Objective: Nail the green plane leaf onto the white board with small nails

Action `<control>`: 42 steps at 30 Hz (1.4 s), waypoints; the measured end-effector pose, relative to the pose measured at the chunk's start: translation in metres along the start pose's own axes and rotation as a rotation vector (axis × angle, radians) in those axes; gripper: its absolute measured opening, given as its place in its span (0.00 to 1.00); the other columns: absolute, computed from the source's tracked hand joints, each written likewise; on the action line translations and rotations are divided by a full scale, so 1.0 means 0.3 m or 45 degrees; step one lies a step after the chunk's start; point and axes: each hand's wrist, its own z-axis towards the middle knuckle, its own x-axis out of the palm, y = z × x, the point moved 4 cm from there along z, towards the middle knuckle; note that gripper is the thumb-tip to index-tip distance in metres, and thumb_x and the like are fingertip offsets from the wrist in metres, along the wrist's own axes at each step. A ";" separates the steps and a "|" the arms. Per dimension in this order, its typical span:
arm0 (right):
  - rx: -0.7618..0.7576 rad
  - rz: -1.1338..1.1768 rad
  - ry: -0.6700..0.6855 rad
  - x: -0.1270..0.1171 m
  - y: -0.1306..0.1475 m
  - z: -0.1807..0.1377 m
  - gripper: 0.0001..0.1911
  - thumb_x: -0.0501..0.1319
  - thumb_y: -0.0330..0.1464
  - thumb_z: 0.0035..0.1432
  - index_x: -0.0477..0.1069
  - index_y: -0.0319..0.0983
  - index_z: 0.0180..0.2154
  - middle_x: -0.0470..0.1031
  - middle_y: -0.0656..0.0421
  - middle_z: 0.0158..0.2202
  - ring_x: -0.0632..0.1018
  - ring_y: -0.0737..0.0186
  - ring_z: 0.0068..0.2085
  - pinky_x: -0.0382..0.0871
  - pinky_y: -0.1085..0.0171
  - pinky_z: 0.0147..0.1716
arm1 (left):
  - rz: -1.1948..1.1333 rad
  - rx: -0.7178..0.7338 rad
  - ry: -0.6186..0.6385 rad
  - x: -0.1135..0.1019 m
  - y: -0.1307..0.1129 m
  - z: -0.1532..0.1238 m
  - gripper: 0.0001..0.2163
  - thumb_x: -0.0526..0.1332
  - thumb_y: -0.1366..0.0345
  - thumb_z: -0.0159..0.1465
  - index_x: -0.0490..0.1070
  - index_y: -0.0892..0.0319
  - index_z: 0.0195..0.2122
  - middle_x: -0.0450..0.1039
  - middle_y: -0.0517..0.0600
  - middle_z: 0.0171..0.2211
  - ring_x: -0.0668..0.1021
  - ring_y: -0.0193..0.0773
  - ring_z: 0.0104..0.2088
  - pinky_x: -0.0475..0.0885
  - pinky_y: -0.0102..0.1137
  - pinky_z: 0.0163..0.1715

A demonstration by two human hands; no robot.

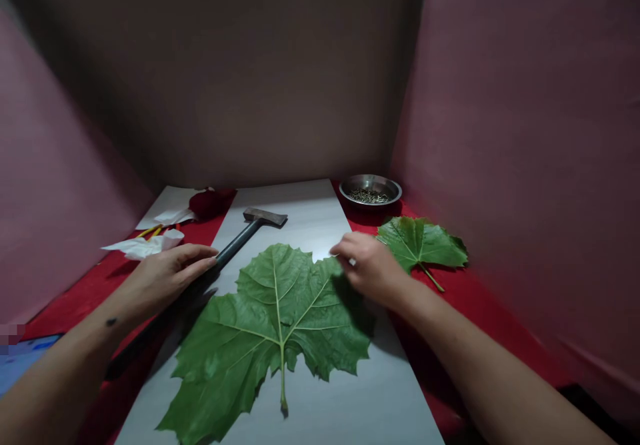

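Leaf (285,318) may tear if my right hand (369,265), curled at its two o'clock, tugs; left hand (177,272) touches hammer (238,244); grips, I can't tell.

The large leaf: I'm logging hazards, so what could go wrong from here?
The large leaf might tear or crease near its upper edge, where the right hand is close. The hammer, its handle overhanging the white board by the left hand, could be nudged against the leaf.
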 end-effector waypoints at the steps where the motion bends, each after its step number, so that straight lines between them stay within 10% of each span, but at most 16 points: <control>1: 0.144 -0.086 -0.015 -0.019 -0.062 0.009 0.11 0.55 0.22 0.52 0.73 0.37 0.34 0.73 0.54 0.34 0.72 0.61 0.38 0.63 0.65 0.37 | -0.019 -0.009 -0.014 -0.002 0.009 0.000 0.19 0.52 0.52 0.61 0.72 0.60 0.44 0.75 0.48 0.43 0.73 0.42 0.44 0.63 0.30 0.46; 8: 0.855 -0.545 0.367 -0.025 -0.375 -0.008 0.12 0.53 0.28 0.54 0.75 0.38 0.36 0.76 0.50 0.37 0.76 0.54 0.40 0.64 0.63 0.35 | -0.082 -0.064 -0.084 0.005 0.025 -0.005 0.22 0.52 0.52 0.58 0.72 0.62 0.44 0.74 0.51 0.43 0.73 0.44 0.44 0.64 0.31 0.46; 17: 0.799 -0.677 0.415 0.006 -0.370 -0.021 0.14 0.51 0.28 0.56 0.75 0.36 0.37 0.75 0.47 0.39 0.76 0.50 0.41 0.65 0.61 0.34 | -0.052 -0.028 -0.125 0.048 0.071 -0.014 0.25 0.52 0.49 0.55 0.72 0.61 0.45 0.75 0.53 0.40 0.75 0.45 0.38 0.68 0.33 0.40; 24: 0.836 -0.499 0.058 -0.092 -0.360 -0.027 0.13 0.55 0.27 0.53 0.74 0.37 0.39 0.76 0.52 0.38 0.76 0.57 0.38 0.66 0.63 0.38 | 0.055 -0.012 -0.043 0.089 0.100 -0.006 0.23 0.54 0.54 0.56 0.69 0.63 0.47 0.73 0.54 0.38 0.75 0.45 0.38 0.68 0.35 0.41; 29: 0.841 0.005 -0.285 -0.127 -0.322 -0.031 0.10 0.56 0.28 0.46 0.74 0.38 0.31 0.74 0.57 0.30 0.75 0.61 0.29 0.67 0.62 0.34 | 0.074 0.334 -0.323 0.037 -0.038 -0.089 0.15 0.54 0.59 0.62 0.69 0.60 0.46 0.69 0.54 0.40 0.72 0.43 0.42 0.67 0.37 0.43; 32: 0.809 0.430 -0.382 -0.123 -0.282 -0.030 0.08 0.58 0.29 0.44 0.73 0.38 0.29 0.72 0.59 0.26 0.73 0.63 0.26 0.66 0.64 0.29 | -0.170 0.601 -0.167 0.038 -0.168 -0.149 0.11 0.52 0.64 0.65 0.69 0.57 0.45 0.68 0.51 0.40 0.73 0.35 0.38 0.69 0.31 0.39; 42: 0.482 0.615 0.062 -0.049 -0.149 -0.007 0.10 0.55 0.26 0.44 0.73 0.38 0.30 0.72 0.61 0.27 0.71 0.67 0.26 0.65 0.67 0.27 | -0.099 0.892 0.159 0.146 -0.298 -0.201 0.10 0.51 0.65 0.67 0.69 0.55 0.46 0.66 0.52 0.38 0.69 0.37 0.39 0.68 0.32 0.37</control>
